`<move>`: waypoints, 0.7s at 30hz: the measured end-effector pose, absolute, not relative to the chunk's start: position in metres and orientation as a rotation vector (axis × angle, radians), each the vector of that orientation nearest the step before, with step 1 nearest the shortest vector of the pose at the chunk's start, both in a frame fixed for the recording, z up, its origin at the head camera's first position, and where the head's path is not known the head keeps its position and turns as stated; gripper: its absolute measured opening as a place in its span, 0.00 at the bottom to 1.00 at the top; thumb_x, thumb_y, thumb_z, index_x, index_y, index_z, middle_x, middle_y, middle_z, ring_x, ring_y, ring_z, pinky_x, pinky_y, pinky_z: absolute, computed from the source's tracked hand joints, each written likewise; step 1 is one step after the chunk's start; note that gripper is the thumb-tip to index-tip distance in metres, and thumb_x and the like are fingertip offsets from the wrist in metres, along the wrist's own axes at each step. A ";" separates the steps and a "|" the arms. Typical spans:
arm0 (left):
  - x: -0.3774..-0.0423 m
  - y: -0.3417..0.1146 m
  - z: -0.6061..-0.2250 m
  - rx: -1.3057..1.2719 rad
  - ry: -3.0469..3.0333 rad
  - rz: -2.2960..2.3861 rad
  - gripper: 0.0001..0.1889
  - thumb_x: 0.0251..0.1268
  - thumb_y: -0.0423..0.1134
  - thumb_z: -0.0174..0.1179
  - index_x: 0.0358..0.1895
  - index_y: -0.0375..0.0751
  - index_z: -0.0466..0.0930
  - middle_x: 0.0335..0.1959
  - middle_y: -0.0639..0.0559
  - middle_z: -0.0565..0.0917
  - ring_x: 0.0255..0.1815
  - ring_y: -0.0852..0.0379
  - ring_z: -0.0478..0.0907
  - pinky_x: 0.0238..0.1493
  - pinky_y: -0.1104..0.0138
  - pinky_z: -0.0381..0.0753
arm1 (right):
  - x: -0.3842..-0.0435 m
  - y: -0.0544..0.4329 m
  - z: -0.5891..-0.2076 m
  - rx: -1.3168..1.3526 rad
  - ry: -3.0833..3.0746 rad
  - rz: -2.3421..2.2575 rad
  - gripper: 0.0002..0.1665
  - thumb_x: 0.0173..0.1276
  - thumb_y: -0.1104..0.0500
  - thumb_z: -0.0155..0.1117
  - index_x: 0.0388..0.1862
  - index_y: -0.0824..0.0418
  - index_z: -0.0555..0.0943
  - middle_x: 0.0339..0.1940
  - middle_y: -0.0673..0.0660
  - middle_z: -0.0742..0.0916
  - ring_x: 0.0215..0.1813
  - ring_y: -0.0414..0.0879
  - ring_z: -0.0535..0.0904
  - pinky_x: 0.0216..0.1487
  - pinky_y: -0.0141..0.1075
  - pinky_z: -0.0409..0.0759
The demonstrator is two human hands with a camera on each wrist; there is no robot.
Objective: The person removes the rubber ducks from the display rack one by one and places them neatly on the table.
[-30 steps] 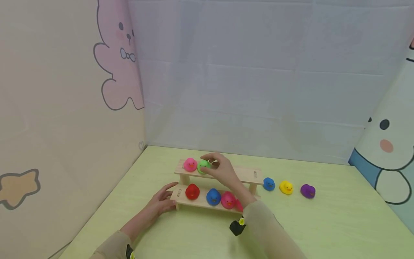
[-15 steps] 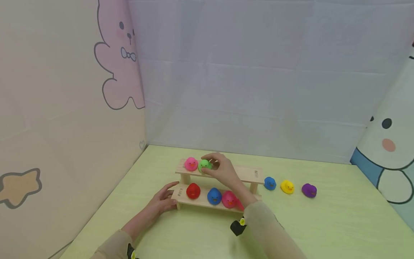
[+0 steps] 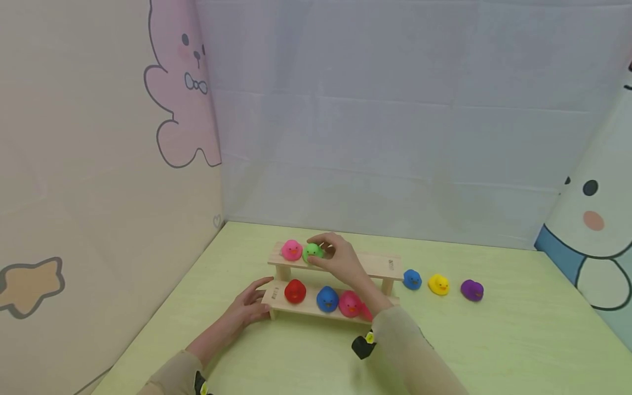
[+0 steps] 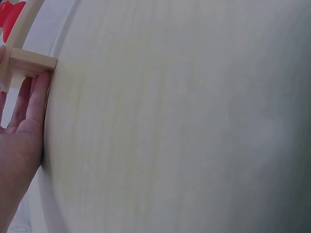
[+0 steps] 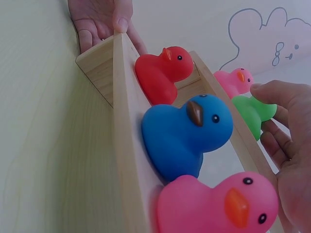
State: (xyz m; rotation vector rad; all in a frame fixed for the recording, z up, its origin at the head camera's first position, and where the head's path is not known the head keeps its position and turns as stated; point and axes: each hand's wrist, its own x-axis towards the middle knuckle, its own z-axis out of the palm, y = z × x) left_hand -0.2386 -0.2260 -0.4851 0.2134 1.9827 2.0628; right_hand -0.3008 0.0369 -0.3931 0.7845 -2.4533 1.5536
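Note:
A two-tier wooden display stand (image 3: 377, 265) holds rubber ducks. On its upper board my right hand (image 3: 340, 261) pinches a green rubber duck (image 3: 311, 251), thumb in front and fingers behind. A light pink rubber duck (image 3: 291, 250) sits just left of it. At the stand's left end, my left hand (image 3: 247, 305) holds the lower board, its thumb on the front edge (image 5: 122, 23) in the right wrist view. The lower board carries a red rubber duck (image 3: 295, 291), a blue rubber duck (image 3: 327, 299) and a deeper pink rubber duck (image 3: 350, 304). Another pink piece is mostly hidden by my right forearm.
To the right of the stand, a small blue duck (image 3: 412, 280), a yellow duck (image 3: 439, 285) and a purple duck (image 3: 472, 291) rest on the pale green tabletop (image 3: 518, 334). Cartoon-printed cloth walls rise at the left, back and right.

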 end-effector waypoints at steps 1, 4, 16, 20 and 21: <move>-0.238 -0.226 -0.485 0.213 1.983 2.063 0.36 0.57 0.33 0.59 0.69 0.49 0.54 0.59 0.36 0.66 0.53 0.49 0.72 0.49 0.59 0.76 | -0.301 0.037 -0.393 0.786 -2.453 1.552 0.20 0.54 0.56 0.70 0.46 0.46 0.79 0.41 0.42 0.79 0.41 0.42 0.73 0.45 0.36 0.75; -0.238 -0.226 -0.485 0.208 1.989 2.058 0.36 0.57 0.34 0.59 0.69 0.49 0.54 0.59 0.37 0.66 0.53 0.49 0.73 0.49 0.59 0.76 | -0.301 0.037 -0.394 0.791 -2.451 1.550 0.20 0.54 0.56 0.70 0.47 0.46 0.79 0.42 0.43 0.79 0.41 0.43 0.73 0.45 0.36 0.75; -0.238 -0.225 -0.484 0.186 1.989 2.057 0.36 0.57 0.33 0.59 0.68 0.50 0.54 0.59 0.37 0.65 0.53 0.49 0.73 0.49 0.59 0.76 | -0.301 0.038 -0.395 0.810 -2.439 1.561 0.20 0.54 0.56 0.69 0.47 0.46 0.79 0.41 0.42 0.79 0.42 0.43 0.73 0.46 0.36 0.75; -0.237 -0.225 -0.483 0.193 1.988 2.057 0.36 0.58 0.33 0.58 0.69 0.50 0.53 0.59 0.37 0.65 0.52 0.50 0.73 0.50 0.59 0.76 | -0.301 0.038 -0.395 0.800 -2.441 1.567 0.20 0.54 0.56 0.70 0.47 0.45 0.79 0.41 0.42 0.79 0.42 0.42 0.73 0.46 0.36 0.75; -0.237 -0.225 -0.483 0.190 1.985 2.059 0.36 0.58 0.33 0.58 0.69 0.50 0.53 0.59 0.37 0.65 0.53 0.50 0.73 0.50 0.59 0.76 | -0.301 0.038 -0.395 0.798 -2.441 1.570 0.20 0.54 0.56 0.70 0.47 0.45 0.79 0.41 0.42 0.79 0.42 0.42 0.73 0.46 0.36 0.75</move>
